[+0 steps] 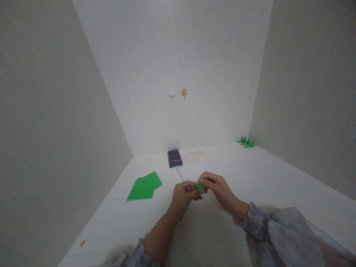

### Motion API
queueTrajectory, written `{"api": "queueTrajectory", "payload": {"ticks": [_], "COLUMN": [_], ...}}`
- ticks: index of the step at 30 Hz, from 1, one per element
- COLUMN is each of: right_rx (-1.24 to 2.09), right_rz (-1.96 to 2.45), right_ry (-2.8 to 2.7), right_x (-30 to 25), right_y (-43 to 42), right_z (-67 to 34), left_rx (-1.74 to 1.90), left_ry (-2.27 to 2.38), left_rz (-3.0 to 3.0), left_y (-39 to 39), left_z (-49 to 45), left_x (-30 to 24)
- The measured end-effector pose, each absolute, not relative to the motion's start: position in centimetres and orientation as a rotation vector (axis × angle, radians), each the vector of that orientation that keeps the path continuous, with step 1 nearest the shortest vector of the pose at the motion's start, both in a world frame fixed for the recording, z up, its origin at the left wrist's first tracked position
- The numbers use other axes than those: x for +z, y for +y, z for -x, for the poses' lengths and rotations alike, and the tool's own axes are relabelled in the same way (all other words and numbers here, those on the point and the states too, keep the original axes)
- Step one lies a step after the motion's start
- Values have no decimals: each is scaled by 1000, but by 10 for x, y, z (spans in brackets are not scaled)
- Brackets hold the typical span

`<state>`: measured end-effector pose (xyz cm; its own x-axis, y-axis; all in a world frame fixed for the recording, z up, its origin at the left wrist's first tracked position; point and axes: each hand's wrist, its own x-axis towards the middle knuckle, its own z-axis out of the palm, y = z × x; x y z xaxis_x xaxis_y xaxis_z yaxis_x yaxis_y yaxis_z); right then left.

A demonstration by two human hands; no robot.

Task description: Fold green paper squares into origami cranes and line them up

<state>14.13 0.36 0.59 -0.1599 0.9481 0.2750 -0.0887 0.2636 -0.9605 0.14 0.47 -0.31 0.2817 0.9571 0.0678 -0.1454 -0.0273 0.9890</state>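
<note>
My left hand (184,193) and my right hand (217,189) meet above the white table (278,178), both pinching a small folded piece of green paper (200,186) between their fingertips. A ring shows on a finger of the left hand. Most of the green piece is hidden by the fingers. Both sleeves are of a pale patterned cloth.
A stack of green paper sheets (145,186) lies to the left of my hands. A phone (174,158) lies further back, with a white cable (180,172) running toward me. Several small folded green figures (246,142) sit at the far right corner. Two wall hooks (177,93) hang on the back wall.
</note>
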Motion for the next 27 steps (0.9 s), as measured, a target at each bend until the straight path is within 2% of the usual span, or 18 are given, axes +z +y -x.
{"api": "queueTrajectory", "payload": {"ticks": [11,27], "right_rx": [1211,1166], "right_rz": [812,861], "right_ry": [-1400,-1472], "right_x": [6,2], "right_y": [3,4], "right_z": [-138,-137], "left_rx": [1162,1064], "left_ry": [684,627], "left_rz": [-957,-979], "left_y": [14,15], "left_z": [6,6], "left_x": [-8,-10]}}
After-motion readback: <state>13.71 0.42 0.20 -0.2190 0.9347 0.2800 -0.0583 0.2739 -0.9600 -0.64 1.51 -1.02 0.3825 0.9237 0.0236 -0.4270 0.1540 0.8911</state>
